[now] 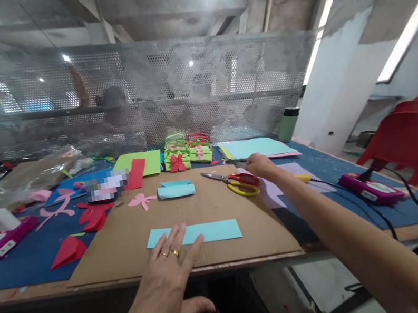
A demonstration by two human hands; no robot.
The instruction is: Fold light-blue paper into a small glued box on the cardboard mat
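My left hand (177,268) lies with spread fingers on a light blue paper strip (215,231), its fingertips touching the strip near the cardboard's front edge. Reaching far forward, my right hand (260,165) has its fingers curled. A thin dark piece (236,163) sticks out to the left of it; what the fingers hold is mostly hidden. Just below that hand are scissors with red handles (245,178) and a yellow handle (243,188). A folded light blue paper piece (176,189) rests on the cardboard beyond my left hand.
Brown cardboard (129,255) covers the table's middle. Small green paper bags (177,159) with bows stand behind. Paper sheets (259,147) and a green bottle (288,124) are back right. Purple power strips (370,188) sit at both sides, with cables. Red paper pieces (68,250) lie left.
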